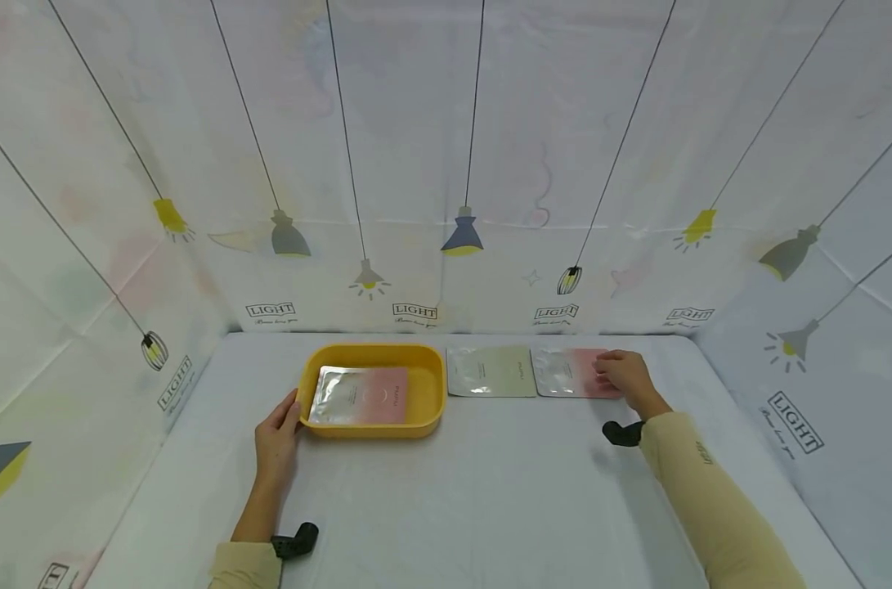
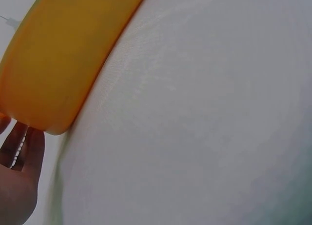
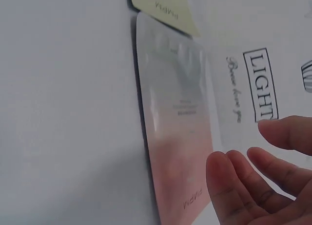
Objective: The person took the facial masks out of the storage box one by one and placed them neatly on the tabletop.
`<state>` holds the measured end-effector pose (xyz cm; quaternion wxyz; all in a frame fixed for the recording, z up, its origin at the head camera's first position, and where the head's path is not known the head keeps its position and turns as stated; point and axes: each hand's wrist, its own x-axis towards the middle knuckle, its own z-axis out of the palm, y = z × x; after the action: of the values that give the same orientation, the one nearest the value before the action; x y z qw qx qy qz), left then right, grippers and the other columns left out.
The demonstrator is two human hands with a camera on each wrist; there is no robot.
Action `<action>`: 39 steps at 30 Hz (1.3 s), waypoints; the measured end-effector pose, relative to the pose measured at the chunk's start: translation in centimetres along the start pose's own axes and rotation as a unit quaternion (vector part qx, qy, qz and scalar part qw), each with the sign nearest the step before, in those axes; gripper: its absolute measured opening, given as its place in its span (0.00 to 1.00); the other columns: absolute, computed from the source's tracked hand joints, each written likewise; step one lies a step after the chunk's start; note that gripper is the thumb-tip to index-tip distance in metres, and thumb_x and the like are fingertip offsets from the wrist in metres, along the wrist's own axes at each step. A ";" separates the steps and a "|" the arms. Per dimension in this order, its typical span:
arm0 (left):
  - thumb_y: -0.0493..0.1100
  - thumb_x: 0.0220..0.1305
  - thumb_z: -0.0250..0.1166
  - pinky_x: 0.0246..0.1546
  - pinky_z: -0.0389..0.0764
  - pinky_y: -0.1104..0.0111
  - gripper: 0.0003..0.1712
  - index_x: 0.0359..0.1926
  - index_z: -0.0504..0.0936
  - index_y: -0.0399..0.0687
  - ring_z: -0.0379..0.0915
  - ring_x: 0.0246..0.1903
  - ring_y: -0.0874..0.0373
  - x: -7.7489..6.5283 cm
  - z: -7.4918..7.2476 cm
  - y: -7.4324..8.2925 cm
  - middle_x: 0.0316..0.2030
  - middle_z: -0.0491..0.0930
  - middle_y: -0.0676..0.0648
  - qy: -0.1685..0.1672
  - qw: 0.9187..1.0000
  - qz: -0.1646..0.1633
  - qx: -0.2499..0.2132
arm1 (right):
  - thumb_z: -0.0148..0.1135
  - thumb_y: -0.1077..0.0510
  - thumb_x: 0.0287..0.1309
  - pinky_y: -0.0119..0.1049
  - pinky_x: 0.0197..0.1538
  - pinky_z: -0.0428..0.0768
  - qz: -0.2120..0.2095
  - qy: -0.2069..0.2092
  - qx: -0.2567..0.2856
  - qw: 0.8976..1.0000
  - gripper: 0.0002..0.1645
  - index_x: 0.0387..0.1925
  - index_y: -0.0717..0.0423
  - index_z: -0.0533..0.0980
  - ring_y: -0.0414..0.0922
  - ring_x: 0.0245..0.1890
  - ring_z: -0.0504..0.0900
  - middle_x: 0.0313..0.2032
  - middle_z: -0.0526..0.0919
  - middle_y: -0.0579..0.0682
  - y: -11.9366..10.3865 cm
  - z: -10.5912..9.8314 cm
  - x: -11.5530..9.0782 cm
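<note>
My left hand (image 1: 275, 438) rests its straight fingers against the left end of a yellow tray (image 1: 372, 431), and the left wrist view shows fingertips (image 2: 34, 142) at the tray's outer wall. Inside the tray lies a silver-and-pink foil sachet (image 1: 360, 397). My right hand (image 1: 625, 378) is over the pink right end of another silver-and-pink sachet (image 1: 563, 372), lying flat. In the right wrist view its thumb and fingers (image 3: 222, 178) are spread apart and loosely bent beside that sachet, with nothing between them.
A silver-and-green sachet (image 1: 493, 372) lies between the tray and the right-hand sachet. All stand in a row near the back edge of the white table (image 1: 475, 499). Behind rises a white cloth backdrop (image 1: 416, 164) printed with lamps. Dark devices are strapped at both wrists.
</note>
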<state>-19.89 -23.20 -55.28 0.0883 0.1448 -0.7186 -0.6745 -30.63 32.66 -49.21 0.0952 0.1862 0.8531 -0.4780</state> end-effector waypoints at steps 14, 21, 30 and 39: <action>0.51 0.75 0.50 0.47 0.73 0.90 0.29 0.71 0.65 0.45 0.66 0.66 0.51 0.1 0.2 0.1 0.70 0.66 0.45 0.000 1.000 -0.008 -0.001 | 0.53 0.53 0.70 0.41 0.55 0.83 -0.024 -0.073 0.078 0.994 0.28 0.65 0.63 0.67 0.58 0.56 0.78 0.61 0.73 0.65 -4.3 4.5 -1.4; 0.51 0.76 0.49 0.46 0.73 0.91 0.28 0.70 0.65 0.45 0.67 0.65 0.52 -0.1 0.1 0.5 0.69 0.67 0.44 0.004 1.000 -0.004 0.013 | 0.54 0.55 0.70 0.40 0.49 0.85 -0.056 -0.101 0.052 0.992 0.24 0.61 0.64 0.70 0.53 0.48 0.80 0.59 0.75 0.66 -6.5 8.6 -2.2; 0.50 0.74 0.53 0.45 0.75 0.90 0.27 0.68 0.69 0.44 0.73 0.55 0.68 0.2 -0.2 0.3 0.66 0.71 0.44 0.012 1.000 -0.001 0.023 | 0.57 0.56 0.67 0.37 0.44 0.86 -0.092 -0.133 0.061 0.985 0.22 0.57 0.66 0.73 0.51 0.43 0.83 0.54 0.79 0.65 -9.5 13.0 -3.5; 0.50 0.73 0.54 0.44 0.77 0.88 0.26 0.65 0.72 0.41 0.75 0.45 0.78 0.4 -0.3 -0.2 0.63 0.74 0.40 0.018 0.999 0.020 0.019 | 0.59 0.56 0.65 0.36 0.43 0.87 -0.100 -0.135 0.078 0.983 0.21 0.55 0.64 0.76 0.53 0.44 0.84 0.54 0.80 0.64 -11.6 16.5 -4.9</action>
<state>-20.10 -23.63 -55.47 0.1121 0.1442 -0.7326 -0.6557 -31.14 12.01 -47.10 0.1462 0.0412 0.8066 -0.5713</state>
